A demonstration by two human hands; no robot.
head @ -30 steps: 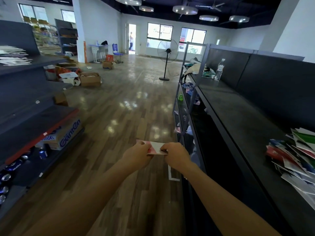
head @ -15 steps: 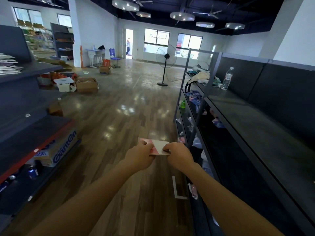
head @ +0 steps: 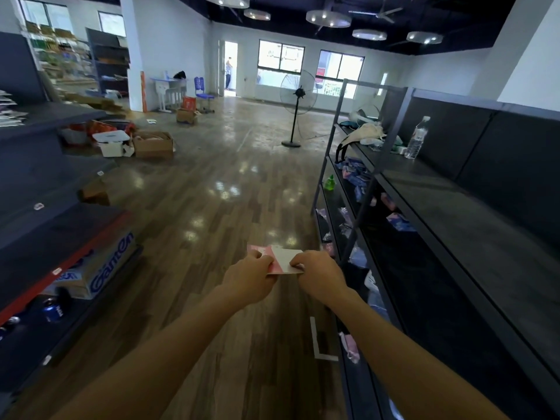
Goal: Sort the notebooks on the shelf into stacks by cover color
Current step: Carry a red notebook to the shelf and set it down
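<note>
Shop floor (head: 212,213), pink-white notebook (head: 285,261), long axis left-right

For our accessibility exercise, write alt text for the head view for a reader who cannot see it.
A left hand and right hand pinch a pink-and-white notebook between them above a wooden floor. Dark shelves line both sides, and a fan stands ahead.

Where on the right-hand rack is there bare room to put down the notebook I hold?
The top shelf is bare along the stretch nearer than the water bottle, between its front edge and the dark back panel. Its far end is crowded with a pile of cloths. The lower shelves hold scattered packets.
</note>
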